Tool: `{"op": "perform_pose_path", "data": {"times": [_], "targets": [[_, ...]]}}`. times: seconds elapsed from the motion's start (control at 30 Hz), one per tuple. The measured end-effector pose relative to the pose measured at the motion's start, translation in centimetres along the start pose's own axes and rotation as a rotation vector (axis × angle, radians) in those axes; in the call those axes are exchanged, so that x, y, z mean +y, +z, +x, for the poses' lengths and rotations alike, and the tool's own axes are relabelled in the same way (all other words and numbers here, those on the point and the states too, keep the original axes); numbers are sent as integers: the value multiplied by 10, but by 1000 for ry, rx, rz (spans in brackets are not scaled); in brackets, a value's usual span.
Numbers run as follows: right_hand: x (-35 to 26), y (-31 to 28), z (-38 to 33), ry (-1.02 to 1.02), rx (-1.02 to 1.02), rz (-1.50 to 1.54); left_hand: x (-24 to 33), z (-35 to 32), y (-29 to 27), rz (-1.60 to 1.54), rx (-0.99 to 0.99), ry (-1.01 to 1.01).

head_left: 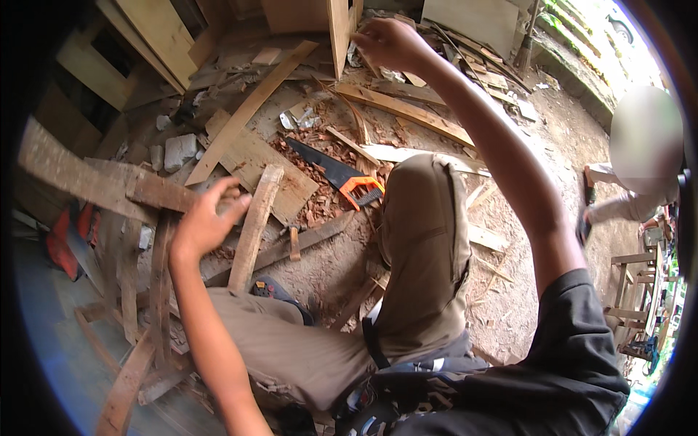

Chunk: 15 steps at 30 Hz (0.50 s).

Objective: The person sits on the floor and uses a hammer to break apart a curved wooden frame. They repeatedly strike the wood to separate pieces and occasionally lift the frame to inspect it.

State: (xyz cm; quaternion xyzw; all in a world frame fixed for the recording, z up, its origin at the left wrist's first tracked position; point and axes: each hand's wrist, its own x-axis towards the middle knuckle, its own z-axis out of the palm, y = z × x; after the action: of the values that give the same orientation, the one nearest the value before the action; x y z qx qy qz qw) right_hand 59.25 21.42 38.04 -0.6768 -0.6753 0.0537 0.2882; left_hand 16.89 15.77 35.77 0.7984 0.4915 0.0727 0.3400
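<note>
My left hand [207, 221] is held up with its thumb and fingers apart and nothing between them. It is beside the end of a rough wooden frame [156, 190] and a short upright wooden bar [256, 229]. My right arm stretches far forward. At its end my right hand [389, 45] has bent fingers, close to the edge of a standing wooden panel [339, 36]; whether they touch it or hold anything is hidden. A handsaw [323, 163] with a black blade and orange handle lies among wood shavings in front of my raised knee.
Planks [251, 109], a flat board [265, 171] and offcuts litter the dirt floor. A small tool with a wooden handle [294, 243] is near my shoe. A pale block [179, 151] lies left, near a red bag [73, 236]. At the right is another person [632, 207].
</note>
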Motion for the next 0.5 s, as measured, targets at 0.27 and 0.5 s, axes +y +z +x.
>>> {"op": "perform_pose_path", "data": {"times": [0.27, 0.5], "targets": [[293, 203, -123, 720, -521, -29, -12, 36, 20, 177, -188, -179], [356, 266, -145, 735, -194, -301, -35, 75, 43, 190, -268, -292]]}}
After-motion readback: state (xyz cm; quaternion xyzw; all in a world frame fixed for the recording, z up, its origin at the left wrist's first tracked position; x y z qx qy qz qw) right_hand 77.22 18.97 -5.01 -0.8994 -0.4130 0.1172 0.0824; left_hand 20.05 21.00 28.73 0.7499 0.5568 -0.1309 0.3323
